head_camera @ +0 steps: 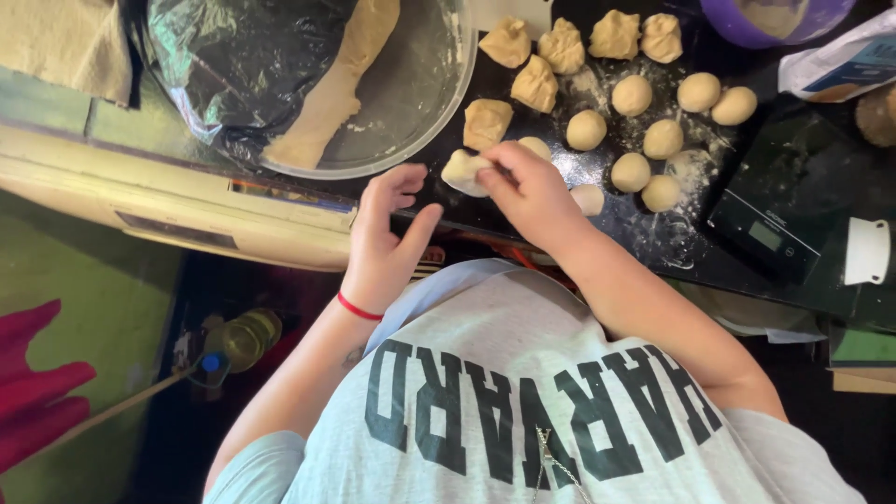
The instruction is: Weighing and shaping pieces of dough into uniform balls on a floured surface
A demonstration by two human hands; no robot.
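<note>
We counted seven rolled dough balls (632, 95) on the floured black worktop (597, 168): three in the upper row, two in the middle, and two below them. Beside them lay six rough-cut dough chunks (535, 83), four along the top edge and two lower down, nearer the bowl. One more pale piece (588, 198) showed just past the right hand, and another (535, 146) peeked out above its knuckles; we could not tell whether these were rolled. A single glass bowl (411, 103) held one long strip of dough (336, 89) and a crumpled plastic sheet (233, 56). One black kitchen scale (779, 201) and one white scraper (866, 250) sat at the right.

The dough piece being worked (464, 173) lay at the near edge of the worktop, just below the bowl's rim. The right hand (527, 191) had its fingers bunched together, pinching that piece at its right side. The left hand (387, 233), with a red band (359, 307) at the wrist, hung loosely spread just beside the piece, fingertips curled toward it; we could not tell whether they touched it.
</note>
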